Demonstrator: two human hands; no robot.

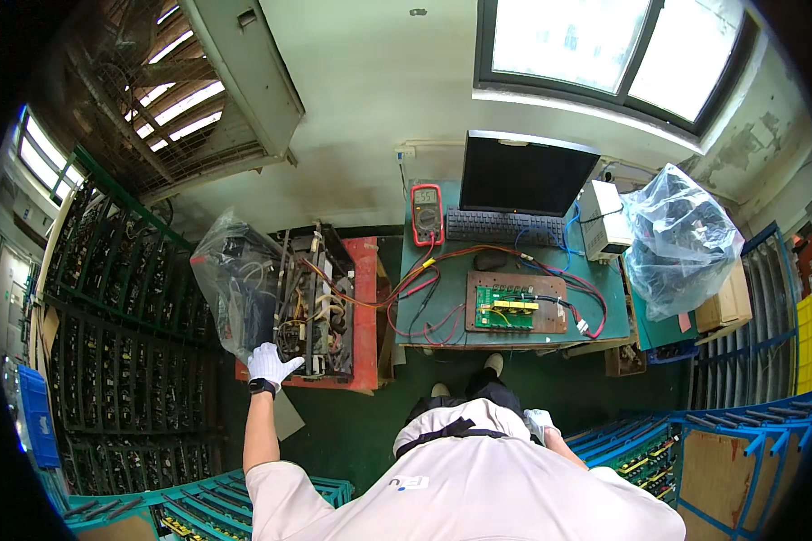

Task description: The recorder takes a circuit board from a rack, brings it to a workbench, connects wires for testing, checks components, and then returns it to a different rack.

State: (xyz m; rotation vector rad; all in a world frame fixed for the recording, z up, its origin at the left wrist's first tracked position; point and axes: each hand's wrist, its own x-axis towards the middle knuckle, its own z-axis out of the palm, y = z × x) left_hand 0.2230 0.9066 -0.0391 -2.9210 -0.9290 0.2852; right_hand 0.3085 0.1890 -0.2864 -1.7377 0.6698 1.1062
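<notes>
My left hand [272, 366], in a white glove with a dark watch at the wrist, rests at the near corner of an opened electronics chassis [318, 311]. Its thumb sticks out to the right and the hand looks open. The fingertips meet the lower end of a clear plastic bag [235, 288] draped over dark equipment. Wires and metal frames fill the chassis, which sits on a red stand [364, 311]. By my waist, my right hand [539, 422], also gloved, hangs away from the table; its fingers are too small and partly hidden to read.
On the green table [424, 335] are a red multimeter [427, 215], monitor [525, 173], keyboard [505, 225], and a green circuit board [505, 308] on a brown plate. Cables [397, 293] run between chassis and table. Racks [126, 334] of boards line the left; a plastic-wrapped bundle [681, 239] stands right.
</notes>
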